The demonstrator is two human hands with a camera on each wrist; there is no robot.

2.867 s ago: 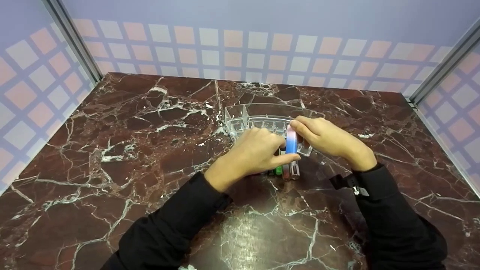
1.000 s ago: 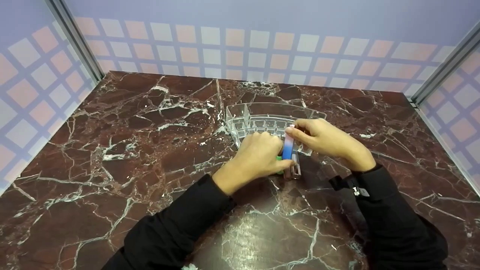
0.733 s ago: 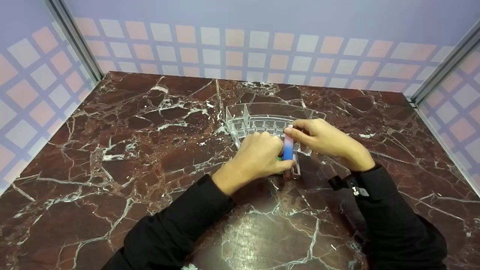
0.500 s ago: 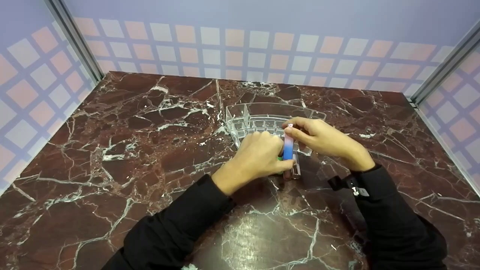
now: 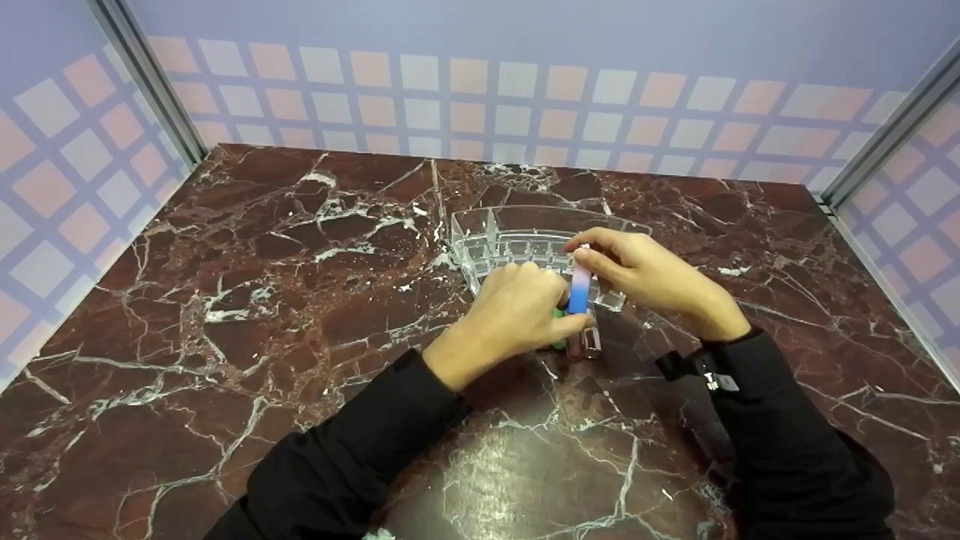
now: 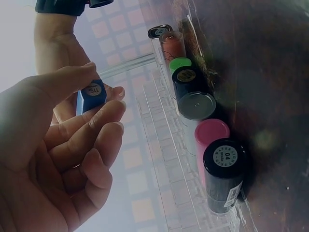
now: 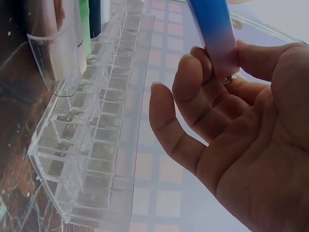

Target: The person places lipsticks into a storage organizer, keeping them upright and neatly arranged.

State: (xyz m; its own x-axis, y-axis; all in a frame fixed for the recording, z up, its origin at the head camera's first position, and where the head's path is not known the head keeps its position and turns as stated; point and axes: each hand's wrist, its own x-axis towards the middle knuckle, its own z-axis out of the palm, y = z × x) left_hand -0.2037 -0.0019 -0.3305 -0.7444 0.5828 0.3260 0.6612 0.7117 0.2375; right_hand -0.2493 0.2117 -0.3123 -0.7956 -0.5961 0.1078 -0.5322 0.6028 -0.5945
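Note:
In the head view, a blue-to-pink lipstick tube (image 5: 579,292) is held between both hands, over the near side of a clear acrylic organizer (image 5: 480,219). My left hand (image 5: 514,311) pinches its blue end. The left wrist view shows a round label on the tube's blue base (image 6: 93,91), with the thumb at its edge. My right hand (image 5: 652,274) pinches the pink end between thumb and fingers. A small clear ornament (image 7: 229,78) on that end shows in the right wrist view. The other fingers of the right hand are loosely curved.
Several cosmetic tubes sit in a row at the organizer's near side, including a black-capped one (image 6: 226,162), a pink-capped one (image 6: 212,129) and a green one (image 5: 559,339). Many organizer slots (image 7: 104,147) show in the right wrist view. Patterned panels (image 5: 480,82) wall the marble-look table (image 5: 300,360).
Over the last seconds my left hand has shifted slightly right and toward me. In the last half second the right hand and tube have risen slightly. Both hands still hold the tube.

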